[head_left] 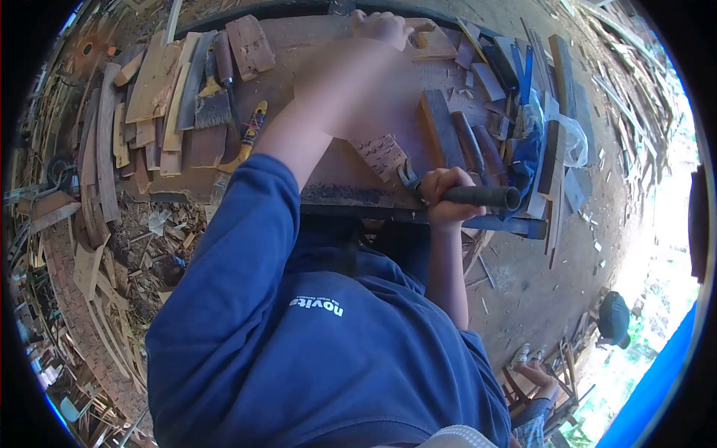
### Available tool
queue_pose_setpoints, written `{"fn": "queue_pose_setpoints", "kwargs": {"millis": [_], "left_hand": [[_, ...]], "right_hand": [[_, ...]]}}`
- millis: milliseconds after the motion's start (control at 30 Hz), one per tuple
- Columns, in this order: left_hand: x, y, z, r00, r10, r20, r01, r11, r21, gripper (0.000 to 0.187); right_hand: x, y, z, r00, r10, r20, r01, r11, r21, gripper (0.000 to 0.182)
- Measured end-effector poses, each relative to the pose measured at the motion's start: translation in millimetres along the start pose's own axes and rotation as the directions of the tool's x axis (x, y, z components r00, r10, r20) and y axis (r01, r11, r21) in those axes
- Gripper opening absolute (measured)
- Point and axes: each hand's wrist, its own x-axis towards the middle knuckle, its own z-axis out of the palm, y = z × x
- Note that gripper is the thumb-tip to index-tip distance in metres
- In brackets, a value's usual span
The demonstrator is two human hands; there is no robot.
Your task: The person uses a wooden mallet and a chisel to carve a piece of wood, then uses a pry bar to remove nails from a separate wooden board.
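Note:
My left hand [384, 28] is stretched to the far edge of the workbench [328, 175], its fingers curled; what they hold, if anything, is hidden. A pale wooden piece [435, 45] lies just right of it. At the near edge, my right hand [450, 196] is closed around a hammer [482, 196], whose black grip points right. The metal head is on the left side of the hand, beside a rough wood block [381, 155]. A blurred patch covers part of my left forearm and the bench.
On the left lie wood strips [158, 82], a wide brush [213, 104] and a yellow-handled tool [252, 131]. A dark-faced wood block [442, 127], blue-handled tool [523, 71] and plastic bag [573, 142] are on the right. Another person [534, 414] is at lower right.

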Motion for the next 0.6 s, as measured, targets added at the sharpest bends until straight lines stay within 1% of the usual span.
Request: {"fn": "queue_pose_setpoints", "kwargs": {"millis": [33,67,100,133,167,200,233,267,300,333,367,400,433,467,500,533,567,600], "left_hand": [[-9.0,-4.1,-8.9,1.000,0.000,0.006,0.000,1.000,0.001,0.032],[-22.3,-11.9,-18.7,0.998,-0.049,-0.032,0.046,0.994,-0.103,0.034],[-38.2,-19.5,-30.6,0.993,-0.103,-0.065,0.087,0.975,-0.205,0.035],[-57.0,-29.6,-34.3,0.993,-0.104,-0.059,0.090,0.975,-0.203,0.035],[-77.7,-40.3,-35.0,0.999,-0.001,-0.035,-0.011,0.940,-0.341,0.037],[-95.1,-46.4,-38.9,0.994,0.103,-0.029,-0.105,0.874,-0.475,0.038],[-111.2,-46.7,-49.6,0.995,0.100,-0.028,-0.101,0.873,-0.477,0.038],[-127.5,-45.8,-60.5,0.988,0.148,0.042,-0.122,0.921,-0.371,0.039],[-139.0,-45.4,-68.3,0.976,0.187,0.116,-0.151,0.953,-0.262,0.039],[-145.5,-46.7,-71.1,0.977,0.182,0.114,-0.147,0.953,-0.265,0.039],[-151.2,-47.7,-73.4,0.985,0.145,0.095,-0.119,0.965,-0.232,0.038],[-156.4,-47.4,-76.8,0.991,0.109,0.075,-0.092,0.976,-0.199,0.037],[-162.4,-44.8,-79.1,0.991,0.109,0.073,-0.091,0.974,-0.205,0.037],[-168.6,-40.1,-80.3,0.987,0.163,0.009,-0.158,0.969,-0.189,0.037],[-174.0,-35.1,-81.2,0.975,0.215,-0.054,-0.221,0.960,-0.170,0.037],[-178.9,-30.0,-81.5,0.976,0.209,-0.056,-0.216,0.960,-0.176,0.037],[-183.9,-25.0,-81.6,0.970,0.240,0.043,-0.227,0.953,-0.201,0.038],[-187.7,-22.0,-81.8,0.952,0.273,0.141,-0.237,0.945,-0.227,0.038]], "right_hand": [[-0.2,0.1,-1.3,1.000,0.009,0.020,-0.010,1.000,0.024,0.088],[-0.7,0.4,-0.8,1.000,0.014,0.019,-0.015,1.000,0.026,0.088],[0.2,-1.5,2.5,1.000,0.015,0.001,-0.015,0.999,-0.030,0.087],[0.2,-3.6,6.7,1.000,0.016,-0.018,-0.018,0.996,-0.085,0.087],[0.4,-6.4,10.9,1.000,0.021,-0.019,-0.022,0.996,-0.083,0.087],[1.5,-9.7,15.1,1.000,0.006,-0.025,-0.009,0.989,-0.151,0.087],[2.1,-11.6,19.0,1.000,-0.010,-0.029,0.003,0.976,-0.220,0.087],[2.5,-11.7,23.2,1.000,-0.006,-0.025,0.001,0.975,-0.222,0.087],[3.3,-11.1,27.6,0.990,-0.001,-0.142,-0.030,0.976,-0.214,0.087],[4.2,-10.3,30.8,0.966,0.004,-0.258,-0.058,0.978,-0.203,0.087],[4.1,-8.7,28.2,0.967,0.005,-0.255,-0.060,0.976,-0.207,0.087],[4.6,-8.5,22.3,0.966,0.059,-0.251,-0.094,0.987,-0.128,0.086],[5.4,-8.6,17.0,0.963,0.112,-0.244,-0.127,0.991,-0.048,0.085],[5.9,-8.6,12.1,0.964,0.111,-0.243,-0.128,0.990,-0.054,0.085],[7.9,-12.2,11.1,0.976,0.123,-0.179,-0.133,0.990,-0.046,0.084],[9.6,-14.1,11.4,0.984,0.136,-0.114,-0.141,0.989,-0.038,0.083],[12.1,-15.1,12.6,0.984,0.140,-0.111,-0.146,0.988,-0.044,0.083],[17.5,-19.4,17.3,0.989,0.115,-0.091,-0.136,0.952,-0.275,0.082]]}}
